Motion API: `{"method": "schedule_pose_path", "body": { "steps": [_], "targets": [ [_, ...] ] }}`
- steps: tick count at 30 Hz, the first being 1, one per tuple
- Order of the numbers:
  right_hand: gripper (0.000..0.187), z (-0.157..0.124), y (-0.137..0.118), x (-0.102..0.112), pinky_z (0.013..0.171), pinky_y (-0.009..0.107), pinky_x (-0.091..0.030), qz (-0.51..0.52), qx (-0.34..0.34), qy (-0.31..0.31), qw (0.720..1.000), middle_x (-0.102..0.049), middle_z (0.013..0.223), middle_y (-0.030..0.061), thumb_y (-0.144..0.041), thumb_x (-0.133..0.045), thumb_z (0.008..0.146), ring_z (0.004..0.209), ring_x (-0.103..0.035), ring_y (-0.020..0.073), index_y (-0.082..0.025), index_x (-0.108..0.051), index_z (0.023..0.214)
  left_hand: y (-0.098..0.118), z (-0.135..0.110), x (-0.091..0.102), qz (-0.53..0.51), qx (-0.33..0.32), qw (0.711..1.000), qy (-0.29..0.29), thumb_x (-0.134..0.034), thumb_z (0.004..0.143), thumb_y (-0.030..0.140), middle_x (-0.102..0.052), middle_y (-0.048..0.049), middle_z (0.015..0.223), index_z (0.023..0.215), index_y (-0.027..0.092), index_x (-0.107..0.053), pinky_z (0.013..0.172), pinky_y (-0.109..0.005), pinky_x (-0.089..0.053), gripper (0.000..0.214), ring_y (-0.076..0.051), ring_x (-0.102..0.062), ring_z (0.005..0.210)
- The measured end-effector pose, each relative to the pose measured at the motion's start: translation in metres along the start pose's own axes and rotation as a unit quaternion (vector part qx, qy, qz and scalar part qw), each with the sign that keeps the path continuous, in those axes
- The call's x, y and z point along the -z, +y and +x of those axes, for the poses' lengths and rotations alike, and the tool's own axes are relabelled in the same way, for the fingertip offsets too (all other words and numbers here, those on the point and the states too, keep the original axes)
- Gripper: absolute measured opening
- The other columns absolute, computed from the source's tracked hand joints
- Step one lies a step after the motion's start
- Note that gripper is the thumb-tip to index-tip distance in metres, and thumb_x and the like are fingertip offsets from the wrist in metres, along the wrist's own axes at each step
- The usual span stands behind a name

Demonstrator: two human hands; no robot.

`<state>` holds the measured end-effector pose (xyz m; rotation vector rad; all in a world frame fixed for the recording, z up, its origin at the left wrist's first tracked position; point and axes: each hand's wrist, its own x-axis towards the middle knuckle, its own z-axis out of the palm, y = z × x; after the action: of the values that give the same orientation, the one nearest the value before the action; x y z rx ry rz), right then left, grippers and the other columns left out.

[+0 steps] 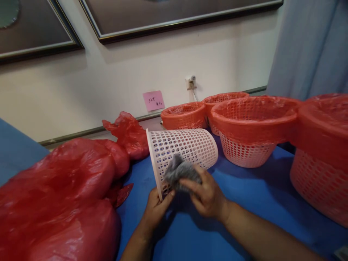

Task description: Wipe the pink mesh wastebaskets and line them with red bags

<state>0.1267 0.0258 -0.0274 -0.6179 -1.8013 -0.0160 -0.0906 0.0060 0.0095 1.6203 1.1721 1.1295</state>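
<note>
A pale pink perforated plastic basket [187, 146] lies on its side on the blue table [261, 203], its open rim facing left. My left hand [156, 210] is closed on the lower edge of that rim. My right hand [205, 194] is closed round a crumpled grey cloth [178, 172] and presses it against the basket's side near the rim.
A large heap of red plastic bags [59, 192] fills the left side. Several pink baskets lined with red bags [252, 125] stand at the back and right. A pink sticky note [153, 100] and a wall socket [191, 82] are on the wall.
</note>
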Motion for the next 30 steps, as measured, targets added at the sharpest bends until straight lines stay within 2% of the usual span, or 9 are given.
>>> {"method": "schedule_pose_path", "body": {
  "steps": [3, 6, 9, 15, 19, 22, 24, 27, 30],
  "targets": [
    [0.056, 0.004, 0.026, 0.006, 0.117, 0.058, -0.045, -0.047, -0.206, 0.124, 0.970, -0.043, 0.149, 0.0136, -0.017, -0.055, 0.092, 0.139, -0.050, 0.0318, -0.028, -0.054, 0.147, 0.000, -0.001, -0.002, 0.025, -0.013, 1.000, -0.012, -0.066, 0.093, 0.054, -0.074, -0.0106, 0.131, 0.125, 0.020, -0.075, 0.116, -0.048, -0.048, 0.047, -0.033, -0.065, 0.128],
    [0.056, 0.006, 0.043, 0.010, 0.120, 0.061, -0.041, -0.048, -0.299, 0.163, 0.939, -0.047, 0.144, 0.0145, -0.024, -0.057, 0.094, 0.139, -0.051, 0.0329, -0.025, -0.052, 0.150, -0.002, 0.000, -0.008, 0.062, -0.026, 0.997, -0.041, -0.061, 0.097, 0.052, -0.068, -0.0103, 0.141, 0.134, 0.022, -0.070, 0.123, -0.052, -0.039, 0.048, -0.033, -0.058, 0.137],
    [0.061, 0.004, 0.030, 0.008, 0.119, 0.058, -0.044, -0.015, -0.258, 0.103, 0.960, -0.045, 0.147, 0.0144, -0.023, -0.057, 0.095, 0.140, -0.052, 0.0318, -0.027, -0.046, 0.154, -0.006, 0.001, -0.014, 0.112, -0.051, 0.989, -0.083, -0.058, 0.100, 0.049, -0.064, -0.0104, 0.147, 0.141, 0.023, -0.065, 0.126, -0.053, -0.034, 0.049, -0.033, -0.054, 0.141],
    [0.071, -0.003, -0.028, 0.001, 0.116, 0.048, -0.050, 0.080, 0.003, -0.042, 0.996, -0.032, 0.159, 0.0100, -0.010, -0.056, 0.089, 0.144, -0.048, 0.0296, -0.034, -0.046, 0.155, -0.014, 0.003, -0.016, 0.125, -0.082, 0.983, -0.107, -0.064, 0.096, 0.049, -0.068, -0.0105, 0.141, 0.142, 0.023, -0.062, 0.119, -0.050, -0.044, 0.053, -0.033, -0.061, 0.132],
    [0.062, -0.001, 0.001, 0.001, 0.115, 0.053, -0.049, 0.030, -0.130, 0.035, 0.990, -0.043, 0.150, 0.0114, -0.014, -0.056, 0.091, 0.139, -0.052, 0.0305, -0.032, -0.052, 0.149, -0.016, 0.004, -0.012, 0.158, -0.088, 0.977, -0.117, -0.054, 0.101, 0.041, -0.064, -0.0096, 0.147, 0.141, 0.022, -0.064, 0.126, -0.052, -0.034, 0.046, -0.032, -0.054, 0.140],
    [0.054, 0.002, 0.040, 0.005, 0.116, 0.058, -0.046, -0.016, -0.311, 0.135, 0.941, -0.051, 0.139, 0.0130, -0.024, -0.058, 0.092, 0.134, -0.056, 0.0320, -0.027, -0.056, 0.146, -0.017, 0.006, -0.009, 0.172, -0.091, 0.975, -0.106, -0.053, 0.101, 0.036, -0.060, -0.0102, 0.152, 0.144, 0.022, -0.061, 0.126, -0.053, -0.033, 0.046, -0.031, -0.050, 0.144],
    [0.055, 0.002, 0.051, 0.007, 0.117, 0.060, -0.045, -0.021, -0.355, 0.166, 0.920, -0.053, 0.136, 0.0134, -0.027, -0.059, 0.092, 0.133, -0.057, 0.0325, -0.025, -0.056, 0.146, -0.017, 0.008, -0.007, 0.180, -0.089, 0.974, -0.107, -0.055, 0.099, 0.033, -0.062, -0.0098, 0.150, 0.144, 0.023, -0.062, 0.126, -0.054, -0.034, 0.046, -0.031, -0.052, 0.142],
    [0.057, 0.000, 0.034, 0.009, 0.117, 0.057, -0.046, -0.004, -0.278, 0.124, 0.952, -0.049, 0.143, 0.0137, -0.024, -0.058, 0.092, 0.135, -0.056, 0.0314, -0.027, -0.053, 0.149, -0.014, 0.010, -0.008, 0.198, -0.087, 0.970, -0.106, -0.060, 0.095, 0.025, -0.064, -0.0086, 0.147, 0.139, 0.024, -0.066, 0.126, -0.055, -0.033, 0.045, -0.032, -0.055, 0.139],
    [0.066, -0.002, -0.001, 0.007, 0.113, 0.051, -0.051, 0.034, -0.101, 0.020, 0.994, -0.041, 0.154, 0.0114, -0.014, -0.057, 0.088, 0.137, -0.055, 0.0303, -0.032, -0.051, 0.151, -0.008, 0.009, -0.011, 0.195, -0.081, 0.970, -0.119, -0.064, 0.091, 0.023, -0.067, -0.0092, 0.142, 0.132, 0.024, -0.071, 0.124, -0.054, -0.036, 0.042, -0.032, -0.058, 0.136]
  ]
}}
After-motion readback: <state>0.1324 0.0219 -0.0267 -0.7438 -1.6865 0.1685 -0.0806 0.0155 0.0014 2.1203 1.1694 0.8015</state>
